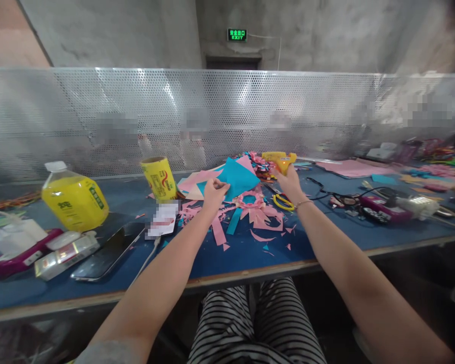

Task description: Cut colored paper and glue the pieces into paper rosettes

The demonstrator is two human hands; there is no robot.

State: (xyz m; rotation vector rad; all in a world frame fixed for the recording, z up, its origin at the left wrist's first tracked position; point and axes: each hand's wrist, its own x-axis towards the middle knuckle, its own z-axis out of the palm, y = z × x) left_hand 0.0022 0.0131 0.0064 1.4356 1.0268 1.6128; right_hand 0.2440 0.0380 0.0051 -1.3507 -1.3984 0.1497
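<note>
My left hand (213,193) pinches the near corner of a blue paper sheet (237,178) and lifts it off a stack of pink sheets (197,181). My right hand (288,183) reaches farther back and closes around a yellow glue gun (279,161) at the far side of the blue table (250,258). Between the hands lie a pink paper ring flower (250,199), pink and blue paper scraps (258,217) and yellow-handled scissors (283,201).
At the left stand a yellow drink bottle (74,198), a yellow tape roll (160,178), a phone (108,251) and small boxes (41,250). Cables and a power strip (382,208) lie at the right. A perforated metal screen (227,116) borders the back.
</note>
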